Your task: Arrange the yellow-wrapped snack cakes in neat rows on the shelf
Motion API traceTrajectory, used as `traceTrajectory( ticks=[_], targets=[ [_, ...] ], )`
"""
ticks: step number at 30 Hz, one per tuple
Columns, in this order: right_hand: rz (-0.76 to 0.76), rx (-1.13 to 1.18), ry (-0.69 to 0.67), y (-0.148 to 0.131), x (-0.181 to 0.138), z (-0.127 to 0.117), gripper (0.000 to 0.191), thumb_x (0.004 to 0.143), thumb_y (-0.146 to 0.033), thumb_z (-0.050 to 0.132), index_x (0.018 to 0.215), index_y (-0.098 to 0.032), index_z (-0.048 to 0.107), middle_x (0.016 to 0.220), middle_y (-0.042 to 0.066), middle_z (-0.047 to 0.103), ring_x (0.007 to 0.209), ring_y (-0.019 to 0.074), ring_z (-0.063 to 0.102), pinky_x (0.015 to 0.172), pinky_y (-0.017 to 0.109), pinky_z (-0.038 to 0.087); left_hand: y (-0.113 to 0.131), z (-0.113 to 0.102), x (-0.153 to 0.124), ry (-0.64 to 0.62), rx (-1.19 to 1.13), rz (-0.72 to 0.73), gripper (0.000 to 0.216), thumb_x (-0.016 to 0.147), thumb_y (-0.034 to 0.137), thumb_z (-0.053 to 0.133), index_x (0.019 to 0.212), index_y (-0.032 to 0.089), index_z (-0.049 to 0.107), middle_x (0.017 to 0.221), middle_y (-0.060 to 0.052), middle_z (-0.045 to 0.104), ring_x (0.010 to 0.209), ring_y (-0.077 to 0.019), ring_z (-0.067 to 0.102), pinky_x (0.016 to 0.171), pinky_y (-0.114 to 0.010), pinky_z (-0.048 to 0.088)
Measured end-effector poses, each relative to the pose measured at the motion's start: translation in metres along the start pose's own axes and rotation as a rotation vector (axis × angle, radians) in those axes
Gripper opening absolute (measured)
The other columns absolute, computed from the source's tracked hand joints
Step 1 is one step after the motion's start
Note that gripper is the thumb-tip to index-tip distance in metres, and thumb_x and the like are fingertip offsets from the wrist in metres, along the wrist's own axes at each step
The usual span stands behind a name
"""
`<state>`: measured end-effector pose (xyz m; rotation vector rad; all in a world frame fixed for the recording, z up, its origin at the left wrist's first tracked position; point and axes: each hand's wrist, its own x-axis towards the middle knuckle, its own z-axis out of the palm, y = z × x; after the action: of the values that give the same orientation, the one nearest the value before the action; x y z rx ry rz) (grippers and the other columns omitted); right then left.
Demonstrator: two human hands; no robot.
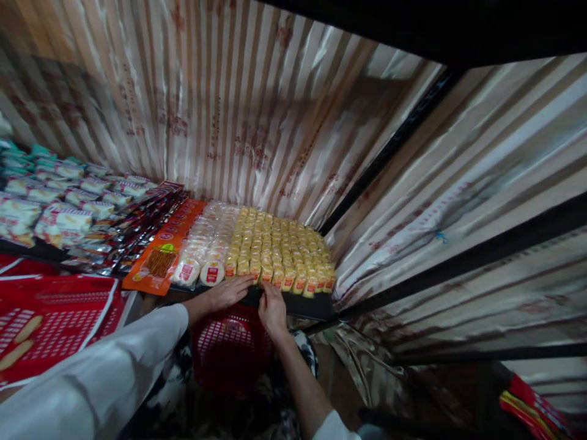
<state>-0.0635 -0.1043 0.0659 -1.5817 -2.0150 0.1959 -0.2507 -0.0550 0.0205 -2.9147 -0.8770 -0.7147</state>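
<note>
Both hands [228,293] [274,310] apparently touch the front yellow packets [288,280].

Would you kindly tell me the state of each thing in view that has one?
Left hand: fingers stretched toward the yellow packs' front edge.
Right hand: fingers bent at that front edge; grip unclear.
Yellow packs: wrapped, lined up in rows.
White round packs: wrapped, in rows.
Orange packet: printed face showing.
Dark packets: overlapping.
Striped sheeting: hanging, wrinkled.
Red basket below the hands: contents too dark to tell.
</note>
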Motion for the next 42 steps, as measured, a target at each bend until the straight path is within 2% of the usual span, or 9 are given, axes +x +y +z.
traceTrajectory(
  ticks=[7,9,14,18,21,26,31,37,42],
  targets=[
    [-0.006,0.057,-0.037,-0.005,-0.001,0.000,0.049,0.078,-0.003,0.036,0.122,-0.012,0.057,0.117,0.014,0.061,0.112,0.0206,0.055,0.098,0.035,0.045,0.005,-0.011,0.002,0.015,0.200,0.133,0.025,0.093,0.015,0.039,0.104,0.014,0.062,0.127,-0.010,0.056,0.126,-0.0190,0.043,0.104,-0.037,0.035],
    [0.001,0.090,-0.030,-0.007,0.000,0.004,0.050,0.078,-0.002,0.036,0.123,-0.013,0.056,0.117,0.013,0.061,0.111,0.0201,0.055,0.097,0.035,0.045,0.009,-0.016,0.003,0.018,0.287,0.131,0.022,0.092,0.014,0.043,0.103,0.014,0.062,0.124,-0.011,0.058,0.122,-0.0205,0.047,0.101,-0.037,0.037],
    [-0.020,0.168,0.023,-0.009,0.000,0.021,0.051,0.077,-0.003,0.037,0.124,-0.012,0.054,0.116,0.014,0.061,0.105,0.0203,0.058,0.096,0.035,0.046,0.022,-0.017,0.001,0.093,0.395,-0.168,0.027,0.091,0.015,0.043,0.114,0.013,0.057,0.121,-0.013,0.059,0.114,-0.0242,0.052,0.088,-0.037,0.045],
    [-0.014,0.225,0.040,-0.009,-0.001,0.033,0.055,0.077,-0.003,0.035,0.129,-0.011,0.050,0.115,0.015,0.060,0.099,0.0201,0.060,0.093,0.037,0.049,0.032,-0.005,0.001,0.300,0.388,-0.442,0.030,0.091,0.016,0.040,0.115,0.014,0.056,0.118,-0.013,0.058,0.116,-0.0247,0.051,0.091,-0.038,0.045],
    [0.008,0.265,0.041,-0.008,-0.001,0.039,0.060,0.076,-0.002,0.034,0.134,-0.013,0.044,0.115,0.015,0.060,0.093,0.0188,0.062,0.090,0.037,0.050,0.037,-0.005,0.004,0.369,0.375,-0.559,0.035,0.089,0.017,0.042,0.122,0.013,0.052,0.120,-0.015,0.056,0.118,-0.0263,0.049,0.095,-0.040,0.044],
    [0.035,0.291,0.064,-0.007,0.001,0.046,0.065,0.075,-0.002,0.035,0.138,-0.014,0.038,0.115,0.014,0.060,0.088,0.0179,0.063,0.087,0.036,0.051,0.039,-0.023,0.011,0.325,0.298,-0.660,0.042,0.083,0.017,0.055,0.124,0.010,0.052,0.127,-0.020,0.051,0.124,-0.0327,0.042,0.101,-0.047,0.036],
    [0.048,0.304,0.072,-0.008,-0.001,0.049,0.068,0.073,-0.001,0.034,0.139,-0.014,0.038,0.115,0.014,0.059,0.091,0.0185,0.062,0.088,0.035,0.051,0.037,-0.037,0.015,0.263,0.240,-0.647,0.042,0.079,0.014,0.058,0.121,0.016,0.056,0.135,-0.015,0.046,0.132,-0.0335,0.031,0.106,-0.051,0.029],
    [0.119,0.336,0.115,-0.010,0.000,0.050,0.066,0.077,-0.004,0.033,0.143,-0.012,0.029,0.107,0.013,0.062,0.084,0.0175,0.063,0.081,0.033,0.052,0.032,-0.035,0.015,0.259,0.232,-0.649,0.049,0.078,0.016,0.058,0.126,0.008,0.050,0.137,-0.020,0.043,0.135,-0.0347,0.025,0.108,-0.051,0.027],
    [0.148,0.337,0.083,-0.011,0.004,0.050,0.067,0.076,-0.005,0.032,0.143,-0.010,0.027,0.103,0.013,0.063,0.081,0.0177,0.063,0.080,0.033,0.052,0.028,-0.035,0.018,0.230,0.210,-0.643,0.051,0.076,0.014,0.059,0.126,0.011,0.050,0.140,-0.020,0.038,0.137,-0.0360,0.021,0.107,-0.052,0.028]
  ],
)
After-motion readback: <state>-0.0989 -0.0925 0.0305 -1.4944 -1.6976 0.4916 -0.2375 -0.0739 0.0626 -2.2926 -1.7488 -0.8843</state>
